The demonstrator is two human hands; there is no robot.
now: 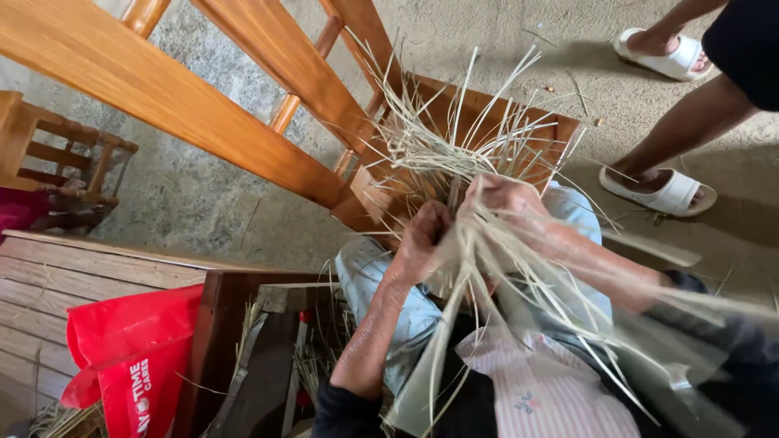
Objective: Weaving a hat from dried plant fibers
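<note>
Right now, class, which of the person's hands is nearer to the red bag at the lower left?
Left. The left hand grips the straw bundle on the side toward the red bag. The right hand holds the same straw on the far side, further from the bag.

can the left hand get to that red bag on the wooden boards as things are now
Probably not right away: the left hand is gripping the straw bundle, and the red bag lies off to the side beyond a dark wooden frame.

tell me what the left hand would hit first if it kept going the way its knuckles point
Most likely the bundle of pale straw strands that the left hand grips, then the wooden chair frame behind it; depth is hard to judge.
</note>
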